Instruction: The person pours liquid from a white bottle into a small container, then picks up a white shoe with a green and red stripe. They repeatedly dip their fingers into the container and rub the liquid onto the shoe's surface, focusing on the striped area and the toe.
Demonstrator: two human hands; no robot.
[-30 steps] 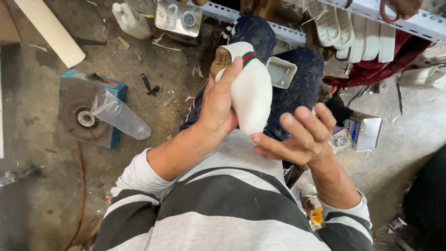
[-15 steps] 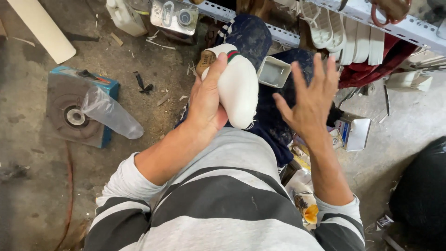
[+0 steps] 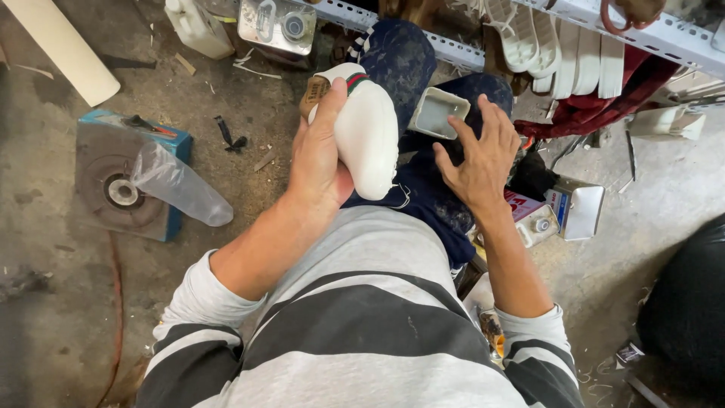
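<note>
Left hand (image 3: 317, 162) hides white shoe's (image 3: 366, 132) near side — sole unseen.

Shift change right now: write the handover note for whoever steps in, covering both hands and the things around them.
Left hand: closed around the white shoe, held up over the lap, sole side facing the camera.
Right hand: empty, fingers spread, resting on the dark blue trouser leg beside the small grey tray.
Nearby: a small tin can and an open metal box on the floor to the right; a round machine with a clear plastic bag on it to the left.
Done and left: the shoe is in hand; no tool is held.
</note>
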